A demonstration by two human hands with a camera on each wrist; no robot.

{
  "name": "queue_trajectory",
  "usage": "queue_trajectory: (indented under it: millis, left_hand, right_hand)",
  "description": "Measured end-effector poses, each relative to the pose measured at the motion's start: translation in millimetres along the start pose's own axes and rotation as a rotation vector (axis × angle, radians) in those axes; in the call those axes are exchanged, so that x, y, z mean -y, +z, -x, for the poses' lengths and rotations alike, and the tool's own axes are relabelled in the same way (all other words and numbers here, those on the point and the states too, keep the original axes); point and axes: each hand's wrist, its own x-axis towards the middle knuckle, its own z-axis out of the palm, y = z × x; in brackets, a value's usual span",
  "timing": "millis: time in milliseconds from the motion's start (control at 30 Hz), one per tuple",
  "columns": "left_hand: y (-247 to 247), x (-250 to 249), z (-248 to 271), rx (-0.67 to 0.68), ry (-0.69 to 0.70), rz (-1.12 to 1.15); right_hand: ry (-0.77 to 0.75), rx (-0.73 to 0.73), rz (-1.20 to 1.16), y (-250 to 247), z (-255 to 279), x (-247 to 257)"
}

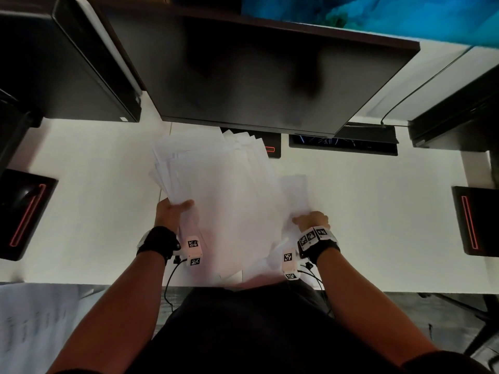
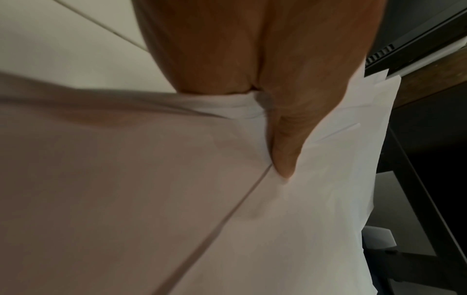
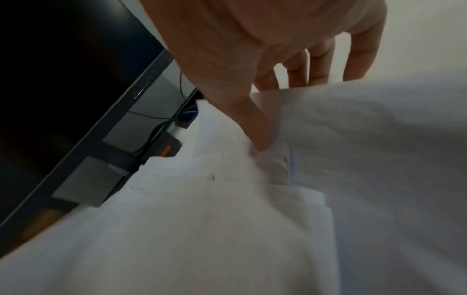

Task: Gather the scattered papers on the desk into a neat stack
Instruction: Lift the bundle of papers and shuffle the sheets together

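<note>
A loose, fanned pile of white papers [image 1: 224, 190] lies across the middle of the white desk [image 1: 89, 211], its far corners reaching under the monitor. My left hand [image 1: 172, 211] grips the pile's left edge, thumb on top [image 2: 283, 139] and fingers hidden beneath the papers [image 2: 316, 199]. My right hand [image 1: 310, 220] holds the right side of the pile, thumb pressed onto the sheets [image 3: 257, 131] and fingers curled behind a raised sheet [image 3: 379, 159]. The near edges of the papers hang over the desk's front edge.
A large dark monitor [image 1: 256, 82] stands right behind the pile. Black devices with red lines sit at the left [image 1: 24, 214], the right [image 1: 475, 220] and behind the papers [image 1: 272, 149]. A dark box [image 1: 67, 63] is back left. Another paper [image 1: 35, 319] lies below the desk's left front.
</note>
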Motion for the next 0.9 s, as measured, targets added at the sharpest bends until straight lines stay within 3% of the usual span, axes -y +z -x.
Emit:
queue_trajectory:
  millis: [100,200,400,600,700,767,900]
  left_hand:
    - [0,0,0,0.007,-0.005,0.006]
    - [-2,0,1,0.016,-0.015,0.029]
    - [-7,-1,3,0.044,-0.039,0.007]
    - [-6,-8,11,0.089,-0.073,0.053]
    - [-8,-6,11,0.116,-0.1,0.076]
    - [-9,-2,8,0.107,-0.118,0.119]
    - [-11,6,1,0.087,-0.143,0.08]
  right_hand:
    - [-0.116,-0.027,-0.025,-10,9,-4]
    - [-0.214,-0.17,0.004,-39,17,-9]
    - [-0.59,-0.487,0.044,-130,50,-9]
    - [-0.862,-0.614,0.089,-213,114,25]
    - [-0.919,-0.507,-0.027,-195,112,58]
    - [-0.921,-0.397,0.025,-153,97,82]
    - [-0.764,-0.135,0.087,-46,64,115]
